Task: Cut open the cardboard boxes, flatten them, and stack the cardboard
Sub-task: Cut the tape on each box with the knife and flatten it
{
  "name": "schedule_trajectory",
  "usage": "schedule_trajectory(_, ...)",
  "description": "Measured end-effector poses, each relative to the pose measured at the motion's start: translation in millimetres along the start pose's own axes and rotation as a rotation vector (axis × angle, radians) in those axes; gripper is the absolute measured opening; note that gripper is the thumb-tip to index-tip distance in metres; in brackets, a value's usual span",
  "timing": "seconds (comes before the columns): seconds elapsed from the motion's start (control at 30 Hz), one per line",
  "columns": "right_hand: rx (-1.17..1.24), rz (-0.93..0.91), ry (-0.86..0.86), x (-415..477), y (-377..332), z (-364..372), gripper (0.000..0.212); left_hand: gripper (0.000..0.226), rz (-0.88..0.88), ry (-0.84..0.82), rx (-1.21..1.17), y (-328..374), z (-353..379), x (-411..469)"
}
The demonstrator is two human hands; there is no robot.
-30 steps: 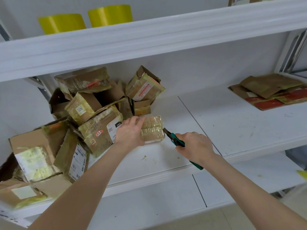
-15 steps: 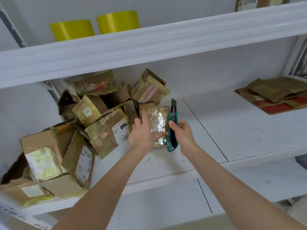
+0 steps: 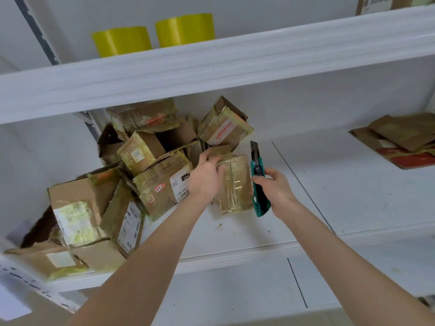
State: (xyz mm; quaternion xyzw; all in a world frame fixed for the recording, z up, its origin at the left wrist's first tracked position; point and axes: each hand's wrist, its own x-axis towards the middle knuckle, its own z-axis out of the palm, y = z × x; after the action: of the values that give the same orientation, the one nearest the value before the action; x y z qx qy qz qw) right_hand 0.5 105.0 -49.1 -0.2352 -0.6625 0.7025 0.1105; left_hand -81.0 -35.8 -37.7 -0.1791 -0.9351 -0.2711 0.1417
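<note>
White shelf [image 3: 353, 189] holds a small taped box [image 3: 235, 184], its left side hidden under the left hand [image 3: 204, 178] gripping it. The right hand [image 3: 276, 189] grips a knife [image 3: 257, 182] upright just beside the box. Flattened cardboard [image 3: 400, 142] is cut off at right; open shelf lies between.

left hand [image 3: 204, 179], right hand [image 3: 275, 189], both gripping

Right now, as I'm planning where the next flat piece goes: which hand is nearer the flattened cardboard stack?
Right. The right hand, holding the utility knife, is left of the flattened cardboard stack; the left hand, gripping the taped box, is farther left.
</note>
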Motion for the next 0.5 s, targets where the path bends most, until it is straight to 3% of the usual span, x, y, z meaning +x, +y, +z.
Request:
schedule_trajectory(0.07, -0.044, -0.047, -0.024, -9.3, 6.1, -13.4, 0.031, 0.036, 0.028, 0.003, 0.016, 3.4, 2.9, 0.2)
schedule_trajectory(0.2, -0.618, -0.38, 0.03, -32.4, 16.4, -26.7, 0.044, 0.036, 0.075, 0.037, 0.062, 3.1, 3.6, 1.7)
schedule_trajectory(0.3, -0.939, -0.526, 0.104, -38.3, 18.2, -24.1, 0.042, 0.034, 0.068, 0.029, 0.075, 4.3, 3.4, 4.7)
schedule_trajectory(0.5, -1.199, -0.625, 0.166, -42.0, 12.3, -13.8, 0.034, 0.031, 0.048, 0.024, 0.101, 4.9, 4.8, 7.2)
